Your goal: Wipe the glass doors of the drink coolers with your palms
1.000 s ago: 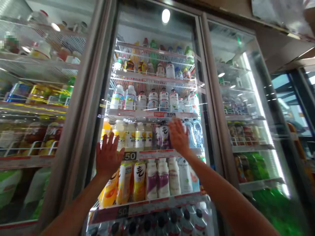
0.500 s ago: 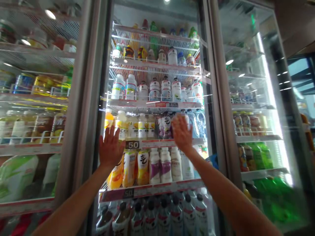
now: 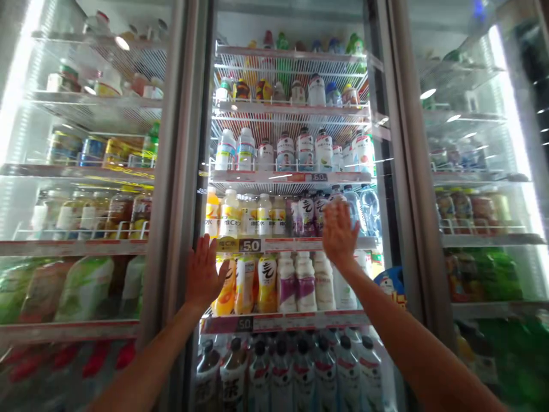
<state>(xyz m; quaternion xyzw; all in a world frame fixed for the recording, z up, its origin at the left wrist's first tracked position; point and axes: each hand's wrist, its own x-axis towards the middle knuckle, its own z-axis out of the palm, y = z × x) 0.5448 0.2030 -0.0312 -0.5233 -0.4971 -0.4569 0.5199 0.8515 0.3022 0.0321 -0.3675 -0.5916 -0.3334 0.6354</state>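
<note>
My left hand [image 3: 206, 273] is raised with its fingers apart and holds nothing. It shows in front of the left edge of the middle cooler door, beside the orange bottles [image 3: 225, 289]. My right hand [image 3: 339, 233], also spread and holding nothing, covers part of the bottle row right of the purple-label bottles [image 3: 306, 214]. Both palms face the cooler. Whether either hand touches the glass, I cannot tell. A dark price tag [image 3: 250, 245] reading 5.0 sits on the shelf edge between the hands.
Metal door frames [image 3: 184, 143] stand on both sides of the middle section. Dark-capped bottles [image 3: 282, 372] fill the lowest visible shelf. Cans and bottles line the left cooler shelves [image 3: 86, 247], and green bottles [image 3: 506, 274] show at the right.
The view has shifted, so the shelves appear farther right. My left hand now sits slightly lower against the shelves. Both hands remain spread.
</note>
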